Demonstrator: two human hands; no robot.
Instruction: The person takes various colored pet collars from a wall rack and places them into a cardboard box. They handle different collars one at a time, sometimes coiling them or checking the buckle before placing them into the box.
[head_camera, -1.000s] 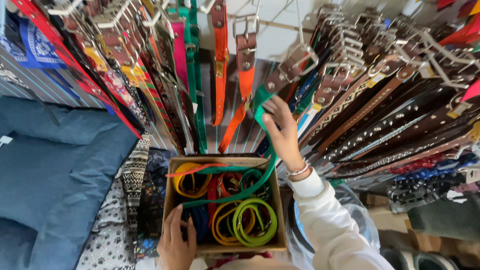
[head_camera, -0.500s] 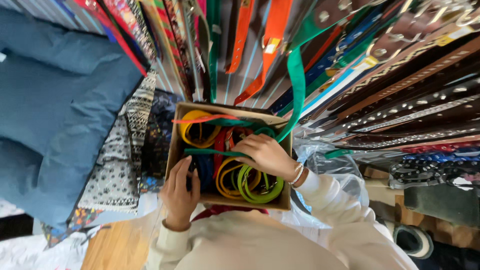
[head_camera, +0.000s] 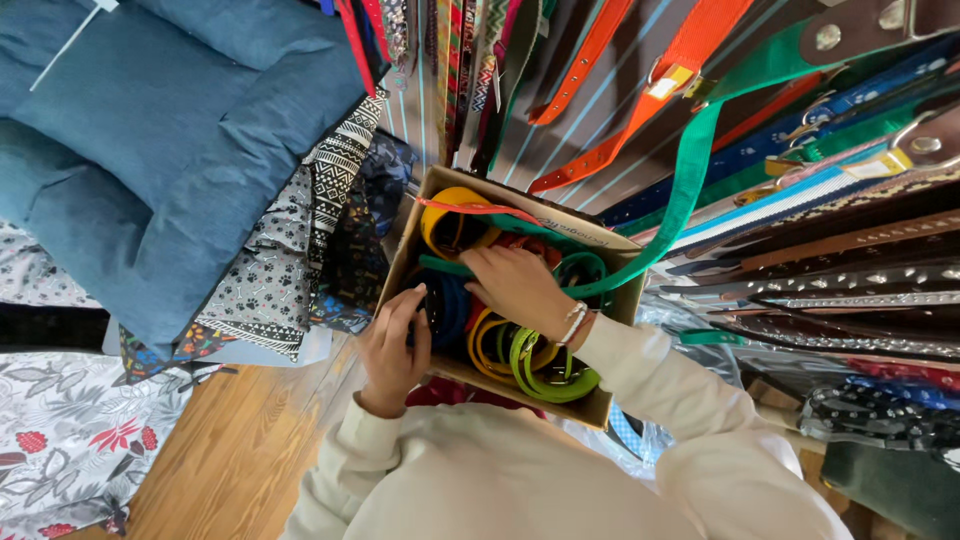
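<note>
The cardboard box (head_camera: 600, 405) sits tilted against the person's chest, its open top toward the wall of hanging straps. Inside lie coiled collars: a yellow one (head_camera: 447, 225) at the far corner, a lime-green coil (head_camera: 545, 365) nearest the body, orange and blue ones between. The right hand (head_camera: 515, 285) is down in the middle of the box, fingers curled among the coils and pressing on a green strap (head_camera: 690, 190), which runs out over the rim and up to the rack; whether the fingers actually pinch it I cannot tell. The left hand (head_camera: 393, 345) is curled around the box's near left wall, thumb inside, steadying it.

By the look of it, the step in hand is sorting or picking among the coiled collars while one long strap trails out. The next move would seem to call for a firm grip on a single coil and a lift that does not drag its neighbours along.

Hanging orange straps (head_camera: 620, 145) and studded dark leather belts (head_camera: 850, 290) crowd close on the right and could snag the trailing strap. To the left are a blue cushion (head_camera: 150, 150) and patterned fabrics (head_camera: 290, 270), with wooden floor (head_camera: 240, 450) below.
</note>
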